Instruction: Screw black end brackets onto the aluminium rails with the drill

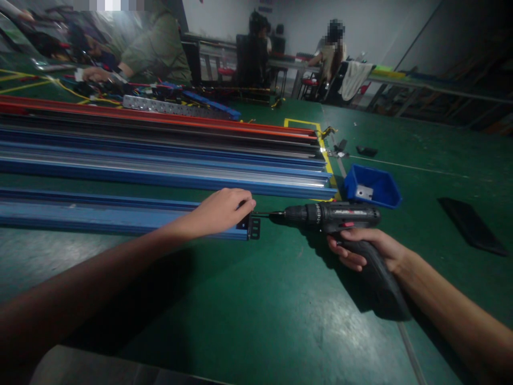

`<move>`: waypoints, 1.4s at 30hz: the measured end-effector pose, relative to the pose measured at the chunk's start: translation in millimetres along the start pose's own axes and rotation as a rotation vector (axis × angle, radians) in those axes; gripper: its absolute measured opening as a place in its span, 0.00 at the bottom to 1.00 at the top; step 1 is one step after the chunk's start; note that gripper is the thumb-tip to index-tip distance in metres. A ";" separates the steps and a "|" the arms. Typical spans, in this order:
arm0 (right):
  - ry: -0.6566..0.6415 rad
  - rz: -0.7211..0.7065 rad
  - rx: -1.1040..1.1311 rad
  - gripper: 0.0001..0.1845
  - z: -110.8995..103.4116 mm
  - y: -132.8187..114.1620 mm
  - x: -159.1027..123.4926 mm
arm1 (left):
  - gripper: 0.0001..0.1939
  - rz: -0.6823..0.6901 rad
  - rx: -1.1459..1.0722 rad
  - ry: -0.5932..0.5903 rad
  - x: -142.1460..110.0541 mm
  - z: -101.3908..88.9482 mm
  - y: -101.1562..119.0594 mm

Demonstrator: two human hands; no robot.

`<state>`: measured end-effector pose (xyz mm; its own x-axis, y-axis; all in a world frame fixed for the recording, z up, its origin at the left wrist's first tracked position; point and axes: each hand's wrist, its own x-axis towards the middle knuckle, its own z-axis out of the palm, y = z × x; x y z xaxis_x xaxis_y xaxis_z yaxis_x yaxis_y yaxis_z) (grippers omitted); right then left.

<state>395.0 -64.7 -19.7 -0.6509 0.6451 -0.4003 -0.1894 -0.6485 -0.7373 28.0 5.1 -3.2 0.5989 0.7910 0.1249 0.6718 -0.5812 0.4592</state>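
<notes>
My right hand [360,248] grips a black cordless drill [344,215] by its handle, lying level with its long thin bit [262,214] pointing left. The bit's tip reaches the end of a blue metal profile [100,211], close to my left fingertips. Over that end lies my left hand [224,211], fingers curled down and closed round the end piece. A small black slotted bracket [254,228] sticks out from the profile's end. What exactly the left fingers pinch is hidden beneath them.
Several blue, black and orange profiles [160,166] lie parallel behind. A blue bin [377,184] with a metal plate stands beyond the drill. A black flat object [473,224] lies at right. A person in a green sleeve [156,48] works among wires at back left.
</notes>
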 end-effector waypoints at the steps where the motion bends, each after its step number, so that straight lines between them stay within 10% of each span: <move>1: 0.000 0.002 0.002 0.13 -0.3 0.1 0.2 | 0.19 0.001 0.000 0.000 0.1 0.0 0.2; 42: 0.043 0.022 -0.002 0.12 2.5 -2.5 0.0 | 0.19 -0.006 0.020 0.011 0.5 0.5 1.3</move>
<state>393.7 -64.1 -16.6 -0.6225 0.6477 -0.4393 -0.1741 -0.6618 -0.7292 29.4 4.6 -3.0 0.5898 0.7967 0.1319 0.6842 -0.5797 0.4424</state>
